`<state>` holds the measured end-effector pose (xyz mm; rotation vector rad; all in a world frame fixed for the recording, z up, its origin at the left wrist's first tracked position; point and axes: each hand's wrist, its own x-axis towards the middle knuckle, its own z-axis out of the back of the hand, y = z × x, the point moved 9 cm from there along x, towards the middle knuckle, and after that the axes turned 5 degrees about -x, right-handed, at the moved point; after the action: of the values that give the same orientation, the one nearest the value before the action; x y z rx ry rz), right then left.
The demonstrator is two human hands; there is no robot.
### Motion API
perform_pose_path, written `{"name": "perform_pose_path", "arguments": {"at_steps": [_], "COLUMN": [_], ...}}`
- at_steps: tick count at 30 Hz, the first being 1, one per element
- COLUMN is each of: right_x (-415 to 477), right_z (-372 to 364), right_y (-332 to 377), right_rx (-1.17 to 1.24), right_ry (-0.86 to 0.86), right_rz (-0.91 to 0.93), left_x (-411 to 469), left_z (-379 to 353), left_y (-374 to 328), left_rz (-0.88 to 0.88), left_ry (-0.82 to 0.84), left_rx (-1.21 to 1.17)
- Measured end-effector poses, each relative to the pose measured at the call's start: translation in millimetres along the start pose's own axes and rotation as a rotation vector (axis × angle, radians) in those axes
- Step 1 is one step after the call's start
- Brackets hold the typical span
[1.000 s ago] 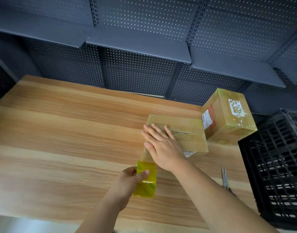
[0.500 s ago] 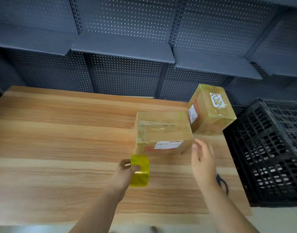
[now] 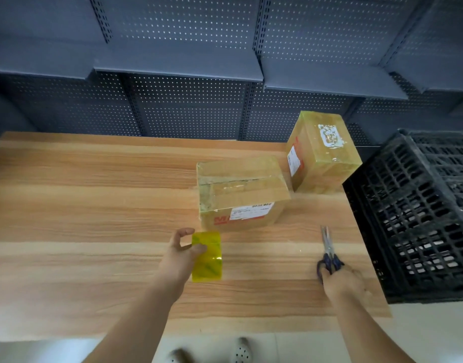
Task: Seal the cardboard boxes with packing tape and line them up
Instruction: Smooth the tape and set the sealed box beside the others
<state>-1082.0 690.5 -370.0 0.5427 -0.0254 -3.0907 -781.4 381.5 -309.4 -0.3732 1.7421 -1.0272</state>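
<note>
Two brown cardboard boxes are being shown on the pale wooden table (image 3: 94, 205), both in its right half. The nearer, wider cardboard box (image 3: 241, 189) is being covered by clear glossy tape over its top seam. A white barcode label and red print beginning with an "M" are being carried on its front face; the rest cannot be read. The farther, taller cardboard box (image 3: 322, 153) is being kept just beside it at the back right corner, wrapped in yellowish tape, with a torn white label on top and a white and red label on its side, both illegible.

One yellow transparent roll of packing tape (image 3: 207, 256) is being held just in front of the nearer box by the left hand (image 3: 178, 258), thumb and fingers curled round it. One pair of steel scissors with dark blue handles (image 3: 328, 247) is being gripped at the handles by the right hand (image 3: 340, 281), fingers closed on them, blades pointing towards the boxes.

One black plastic lattice crate (image 3: 419, 218) is being kept to the table's right, and dark perforated metal shelving (image 3: 173, 61) behind.
</note>
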Motion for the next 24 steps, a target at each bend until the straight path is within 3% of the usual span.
{"name": "perform_pose_path", "arguments": {"at_steps": [5, 9, 11, 17, 21, 24], "right_x": [-5, -52, -74, -79, -117, -133], "right_z": [36, 82, 96, 140, 127, 116], "right_y": [26, 79, 98, 100, 108, 143], "right_rx": [0.203, 0.287, 0.215, -0.021, -0.111, -0.087], "right_ry": [0.081, 0.429, 0.563, 0.604, 0.806, 0.786], "right_rz": [0.144, 0.524, 0.577, 0.657, 0.768, 0.872], "left_x": [0, -2, -1, -6, -7, -8], "left_z": [1, 3, 8, 17, 14, 11], "left_y": [0, 0, 0, -4, -5, -2], "left_rz": [0.029, 0.026, 0.021, 0.005, 0.001, 0.0], "left_ry": [0.014, 0.015, -0.017, -0.008, 0.026, 0.017], "left_rx": [-0.02, -0.023, -0.057, -0.093, -0.072, -0.079]}}
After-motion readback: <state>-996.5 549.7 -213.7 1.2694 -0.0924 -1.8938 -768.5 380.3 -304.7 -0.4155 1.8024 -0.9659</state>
